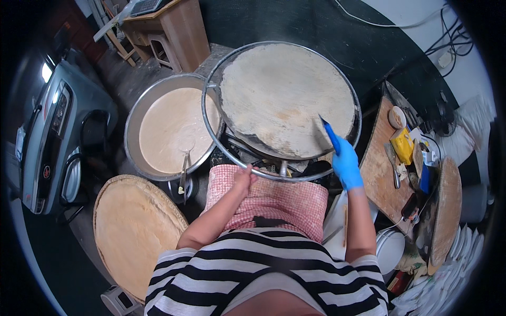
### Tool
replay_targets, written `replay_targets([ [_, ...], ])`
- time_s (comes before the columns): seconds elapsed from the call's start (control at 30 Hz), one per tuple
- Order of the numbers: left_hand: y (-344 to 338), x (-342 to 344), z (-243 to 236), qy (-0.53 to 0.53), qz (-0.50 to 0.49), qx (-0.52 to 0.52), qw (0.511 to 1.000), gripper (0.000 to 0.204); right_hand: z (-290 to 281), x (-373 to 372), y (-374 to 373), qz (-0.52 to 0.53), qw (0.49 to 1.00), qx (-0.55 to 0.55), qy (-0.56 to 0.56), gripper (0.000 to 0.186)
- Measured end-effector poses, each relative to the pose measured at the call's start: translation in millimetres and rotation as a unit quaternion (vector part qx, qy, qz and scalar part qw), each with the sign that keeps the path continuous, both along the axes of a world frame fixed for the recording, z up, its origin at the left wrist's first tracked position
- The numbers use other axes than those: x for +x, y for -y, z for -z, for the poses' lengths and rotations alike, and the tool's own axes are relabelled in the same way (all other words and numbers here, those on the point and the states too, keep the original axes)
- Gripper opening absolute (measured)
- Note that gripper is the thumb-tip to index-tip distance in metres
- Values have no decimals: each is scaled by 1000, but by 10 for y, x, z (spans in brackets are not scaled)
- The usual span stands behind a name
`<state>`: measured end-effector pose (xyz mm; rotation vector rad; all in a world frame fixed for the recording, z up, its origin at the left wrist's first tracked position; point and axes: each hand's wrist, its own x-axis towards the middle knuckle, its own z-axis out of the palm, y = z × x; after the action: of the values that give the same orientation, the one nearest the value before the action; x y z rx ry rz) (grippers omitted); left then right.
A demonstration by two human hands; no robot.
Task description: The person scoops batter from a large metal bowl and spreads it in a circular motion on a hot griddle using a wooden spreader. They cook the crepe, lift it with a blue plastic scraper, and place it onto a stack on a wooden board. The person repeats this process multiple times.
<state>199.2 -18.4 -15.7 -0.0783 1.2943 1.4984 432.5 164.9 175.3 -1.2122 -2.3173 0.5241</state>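
A large round griddle (284, 89) coated with pale batter, browner near its middle, sits inside a metal ring (300, 178). My bare left hand (244, 179) is closed on the front of that ring, left of centre. In a blue glove, my right hand (345, 164) grips a blue scraper (330, 131), whose tip is over the griddle's right part. To the left of the griddle stands a steel basin (138, 164) of pale batter (171, 124) with a long-handled ladle (185, 169) in it. A stack of round thin sheets (134, 226) lies at the lower left.
A wooden board (371, 174) at the right holds a yellow packet (401, 145), a bowl (396, 117) and tools. Plates (390, 255) and white bags (450, 279) are below it. A grey machine (58, 142) stands at far left, a wooden desk (176, 37) behind, cables (448, 45) at upper right.
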Motion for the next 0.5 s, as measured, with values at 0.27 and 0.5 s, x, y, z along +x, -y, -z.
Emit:
replay_targets([
  [0.27, 190, 104, -232, 65, 156, -28, 985, 31, 558, -1278, -821, -44, 990, 40, 127, 35],
  [0.5, 370, -791, -278, 13, -9, -75, 997, 27, 701, -1124, -326, -125, 972, 81, 184, 36],
])
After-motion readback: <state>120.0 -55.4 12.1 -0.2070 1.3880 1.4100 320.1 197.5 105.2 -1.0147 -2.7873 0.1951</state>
